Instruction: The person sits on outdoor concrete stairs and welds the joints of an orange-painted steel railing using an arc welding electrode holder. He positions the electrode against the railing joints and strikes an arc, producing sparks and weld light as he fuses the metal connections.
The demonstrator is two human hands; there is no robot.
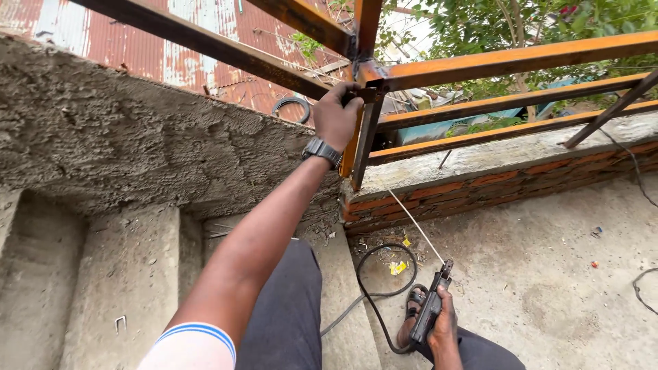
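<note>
Reaching up to the top centre of the frame, the left hand (336, 116) is closed around a small dark tool (362, 96) pressed against the joint of the rusted steel frame (507, 60), where several square tubes meet. What kind of tool it is cannot be told, since the fingers cover most of it. A dark wristwatch (322, 151) sits on that wrist, and a white sleeve with blue bands (195, 342) shows at the bottom left.

Low in the frame, right of centre, the right hand (444, 325) grips a black electrode holder (432, 305). A thin welding rod (417, 225) is clamped in the holder and slants up and left toward the brick wall; its tip ends near the base of an angled steel post (363, 147), without visible contact. A black cable (373, 288) loops from the holder across the concrete floor (548, 274).

The steel frame rests on a low red brick wall (493, 185) capped with mortar, running from centre to the right edge. A rough rendered concrete wall (137, 137) fills the left half, with concrete steps (123, 274) beneath. Rusty corrugated sheeting (137, 41) stands at the upper left, green foliage (521, 20) at the upper right. A sandalled foot (411, 312) rests just beside the right hand. Yellow scraps (397, 267) lie on the floor near the cable loop.
</note>
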